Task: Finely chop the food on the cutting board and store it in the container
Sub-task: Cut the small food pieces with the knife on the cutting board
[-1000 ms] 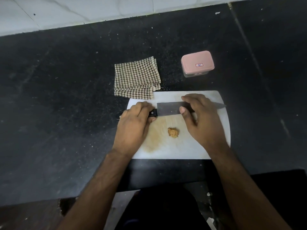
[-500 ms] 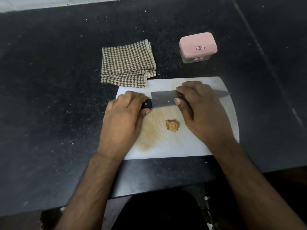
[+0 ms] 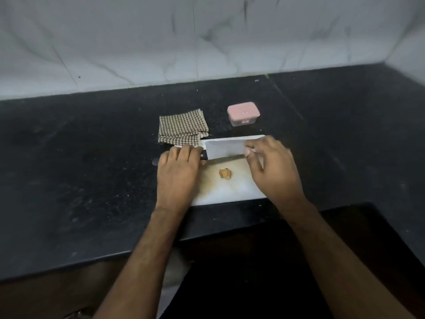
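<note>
Our left hand [image 3: 178, 172] grips the knife [image 3: 224, 149] by its black handle, fingers curled over it, at the far left of the board [image 3: 230, 192]. Our right hand [image 3: 274, 172] pinches the blade near its far end — thumb on the near face, fingers over the spine. The food [image 3: 225, 173], one small brown lump, sits mid-board, just nearer than the blade and between our hands. Beyond the board lie the cloth [image 3: 182, 130] to the left and the container [image 3: 243, 113] to the right — pink lid on.
</note>
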A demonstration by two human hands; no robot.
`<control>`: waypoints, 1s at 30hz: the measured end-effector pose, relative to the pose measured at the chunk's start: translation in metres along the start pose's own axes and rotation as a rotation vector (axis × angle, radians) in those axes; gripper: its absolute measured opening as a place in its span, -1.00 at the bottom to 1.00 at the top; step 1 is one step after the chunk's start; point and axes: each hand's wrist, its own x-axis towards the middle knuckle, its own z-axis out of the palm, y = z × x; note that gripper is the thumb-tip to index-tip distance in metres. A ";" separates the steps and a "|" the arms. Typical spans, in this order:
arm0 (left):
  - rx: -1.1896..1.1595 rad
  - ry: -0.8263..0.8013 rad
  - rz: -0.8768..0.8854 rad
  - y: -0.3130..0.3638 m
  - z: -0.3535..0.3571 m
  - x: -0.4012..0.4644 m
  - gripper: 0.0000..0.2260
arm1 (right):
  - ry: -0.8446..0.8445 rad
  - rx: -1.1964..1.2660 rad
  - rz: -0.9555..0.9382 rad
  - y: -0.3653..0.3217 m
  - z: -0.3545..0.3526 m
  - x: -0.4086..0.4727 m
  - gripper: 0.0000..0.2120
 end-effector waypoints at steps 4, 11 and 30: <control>-0.114 -0.024 -0.100 0.024 -0.031 -0.021 -0.73 | -0.142 0.249 0.142 -0.029 -0.025 -0.036 -0.72; -0.424 0.076 -0.180 0.064 -0.089 -0.072 -0.76 | -0.213 0.508 0.191 -0.070 -0.038 -0.087 -0.63; -0.909 0.046 -0.357 0.073 -0.095 -0.074 -0.85 | -0.172 0.971 0.558 -0.052 -0.075 -0.106 -0.74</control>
